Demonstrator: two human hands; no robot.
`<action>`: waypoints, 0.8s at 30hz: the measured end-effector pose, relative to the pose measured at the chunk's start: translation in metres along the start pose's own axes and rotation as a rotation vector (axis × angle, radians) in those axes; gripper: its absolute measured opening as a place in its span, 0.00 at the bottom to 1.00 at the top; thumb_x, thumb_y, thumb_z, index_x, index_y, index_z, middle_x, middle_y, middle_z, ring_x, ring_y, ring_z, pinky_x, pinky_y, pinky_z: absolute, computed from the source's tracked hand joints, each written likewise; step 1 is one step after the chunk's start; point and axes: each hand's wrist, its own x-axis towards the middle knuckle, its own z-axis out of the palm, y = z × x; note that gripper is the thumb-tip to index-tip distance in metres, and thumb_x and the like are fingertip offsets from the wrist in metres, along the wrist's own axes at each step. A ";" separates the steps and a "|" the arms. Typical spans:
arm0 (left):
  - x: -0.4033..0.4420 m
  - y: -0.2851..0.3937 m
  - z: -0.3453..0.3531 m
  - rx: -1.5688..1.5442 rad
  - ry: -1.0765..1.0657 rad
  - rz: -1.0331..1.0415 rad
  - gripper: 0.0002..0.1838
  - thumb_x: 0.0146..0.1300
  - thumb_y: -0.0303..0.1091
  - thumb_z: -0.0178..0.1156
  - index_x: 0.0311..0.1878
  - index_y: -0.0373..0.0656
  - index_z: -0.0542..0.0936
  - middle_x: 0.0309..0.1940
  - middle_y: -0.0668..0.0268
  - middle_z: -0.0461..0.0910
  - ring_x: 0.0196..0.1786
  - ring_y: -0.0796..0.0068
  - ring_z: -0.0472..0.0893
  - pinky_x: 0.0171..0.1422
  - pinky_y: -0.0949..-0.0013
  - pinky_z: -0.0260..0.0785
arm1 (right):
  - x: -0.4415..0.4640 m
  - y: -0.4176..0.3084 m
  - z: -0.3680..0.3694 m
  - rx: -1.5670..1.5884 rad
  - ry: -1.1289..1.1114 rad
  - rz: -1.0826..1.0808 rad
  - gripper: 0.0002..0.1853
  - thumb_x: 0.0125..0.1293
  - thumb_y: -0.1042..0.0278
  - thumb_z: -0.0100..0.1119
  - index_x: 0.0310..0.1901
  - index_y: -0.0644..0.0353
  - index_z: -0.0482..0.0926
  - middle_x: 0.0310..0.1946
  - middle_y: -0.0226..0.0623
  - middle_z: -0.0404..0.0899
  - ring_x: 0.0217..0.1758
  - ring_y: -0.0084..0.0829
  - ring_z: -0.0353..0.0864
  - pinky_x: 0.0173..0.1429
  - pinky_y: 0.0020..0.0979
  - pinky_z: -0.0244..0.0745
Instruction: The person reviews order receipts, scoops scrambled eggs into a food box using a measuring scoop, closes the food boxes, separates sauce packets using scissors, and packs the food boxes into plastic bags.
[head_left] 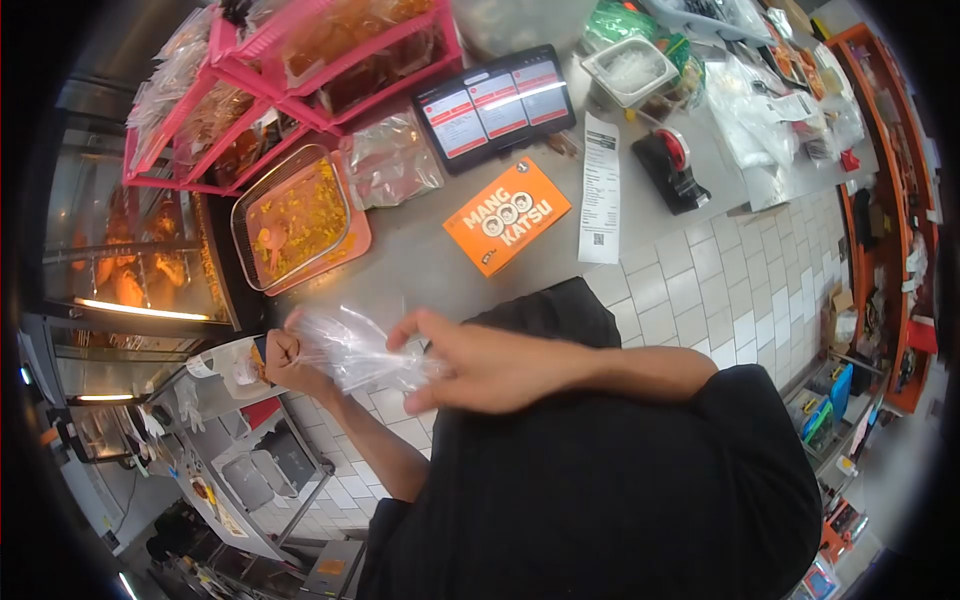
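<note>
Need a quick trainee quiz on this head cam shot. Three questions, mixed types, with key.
1. Multiple choice: what does the lettering on the orange box read?
A. RICE BOWL
B. MANG KATSU
C. HOT WINGS

2. True or false: the left hand and the right hand are both touching the orange box.

3. Open: what lies between the orange box and the tape dispenser?

Key:
1. B.
2. False; both are at the crumpled clear plastic, apart from the box.
3. A long printed receipt.
</note>
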 end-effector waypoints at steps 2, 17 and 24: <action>0.001 0.007 0.006 0.391 0.019 0.226 0.20 0.46 0.19 0.56 0.18 0.45 0.53 0.19 0.73 0.51 0.22 0.80 0.52 0.39 0.72 0.72 | -0.008 0.004 -0.010 -0.003 0.020 0.032 0.23 0.69 0.61 0.61 0.59 0.61 0.66 0.35 0.42 0.79 0.38 0.30 0.80 0.42 0.33 0.73; 0.002 -0.014 -0.017 0.670 -0.087 0.126 0.27 0.55 0.21 0.66 0.60 0.39 0.73 0.25 0.78 0.58 0.27 0.84 0.57 0.39 0.83 0.56 | -0.015 -0.010 -0.046 -0.462 0.716 -0.175 0.14 0.55 0.79 0.62 0.44 0.56 0.82 0.30 0.38 0.84 0.30 0.32 0.85 0.35 0.29 0.78; -0.007 0.091 0.062 0.232 -0.518 0.236 0.40 0.46 0.29 0.76 0.65 0.40 0.71 0.43 0.65 0.75 0.46 0.67 0.73 0.56 0.67 0.66 | -0.001 -0.012 -0.046 -0.405 1.044 -0.333 0.19 0.57 0.79 0.59 0.52 0.59 0.78 0.28 0.38 0.80 0.23 0.29 0.80 0.29 0.25 0.74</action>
